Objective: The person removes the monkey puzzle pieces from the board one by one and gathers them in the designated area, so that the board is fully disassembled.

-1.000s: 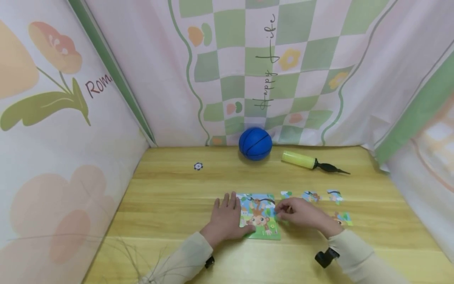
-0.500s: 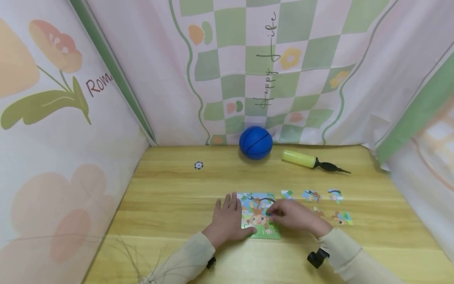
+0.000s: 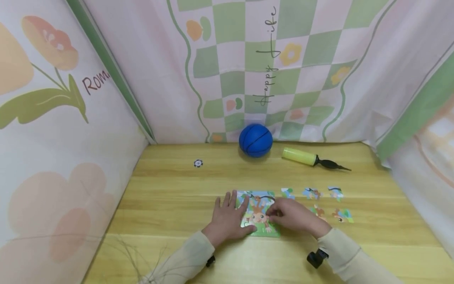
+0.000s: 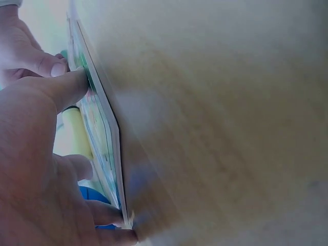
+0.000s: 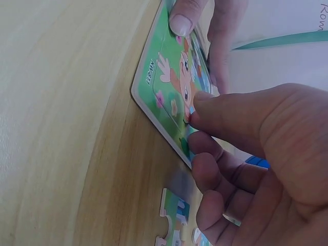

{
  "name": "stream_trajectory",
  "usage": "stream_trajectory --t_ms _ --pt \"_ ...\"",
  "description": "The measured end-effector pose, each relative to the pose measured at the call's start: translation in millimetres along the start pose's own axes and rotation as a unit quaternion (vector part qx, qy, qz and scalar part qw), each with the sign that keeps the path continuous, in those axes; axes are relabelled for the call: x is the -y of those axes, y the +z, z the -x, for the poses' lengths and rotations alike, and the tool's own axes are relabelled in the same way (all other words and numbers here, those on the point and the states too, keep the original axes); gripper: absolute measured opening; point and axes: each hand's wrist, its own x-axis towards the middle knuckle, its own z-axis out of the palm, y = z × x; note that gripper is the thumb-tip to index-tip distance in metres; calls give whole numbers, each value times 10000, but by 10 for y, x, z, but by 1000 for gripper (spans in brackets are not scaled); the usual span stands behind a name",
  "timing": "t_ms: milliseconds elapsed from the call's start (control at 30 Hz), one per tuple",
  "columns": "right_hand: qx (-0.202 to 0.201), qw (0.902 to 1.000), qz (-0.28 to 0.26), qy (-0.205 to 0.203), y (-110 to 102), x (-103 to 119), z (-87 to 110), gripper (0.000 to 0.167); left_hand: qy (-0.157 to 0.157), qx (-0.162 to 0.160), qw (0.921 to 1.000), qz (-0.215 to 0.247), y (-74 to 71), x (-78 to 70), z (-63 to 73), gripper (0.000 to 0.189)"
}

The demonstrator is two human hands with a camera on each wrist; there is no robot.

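A jigsaw board with a monkey picture [image 3: 264, 233] lies on the table between both hands. My left hand [image 3: 227, 221] rests over its left side with fingers spread; the thumb lies on the lower edge and the index finger reaches onto the picture. In the left wrist view, other left fingertips [image 4: 125, 237] are at the board's edge. At the board's right side my right hand [image 3: 294, 215] pinches a small puzzle piece between thumb and index finger, low over the picture. Most of that piece is hidden by the fingers. The right hand's other fingers [image 5: 210, 215] are curled beside the board.
Several loose puzzle pieces [image 3: 312, 193] lie in two rows right of the board. Behind them are a yellow hand pump [image 3: 299, 156] and a blue ball [image 3: 255, 140]. A small round chip [image 3: 198, 163] lies at the back left. Printed curtains enclose the table.
My right hand has moved left from the board's right edge to over the picture, then stayed there. My left index finger has spread away from the other fingers onto the board.
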Motion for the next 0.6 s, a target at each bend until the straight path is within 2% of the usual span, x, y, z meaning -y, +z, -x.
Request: stream_trajectory --t_ms 300,600 --pt "-88 9999 -146 25 25 -14 14 12 85 36 10000 -11 16 9 -19 92" --pt "23 9966 -823 -20 69 -44 38 7 39 89 10000 5 5 6 -16 92"
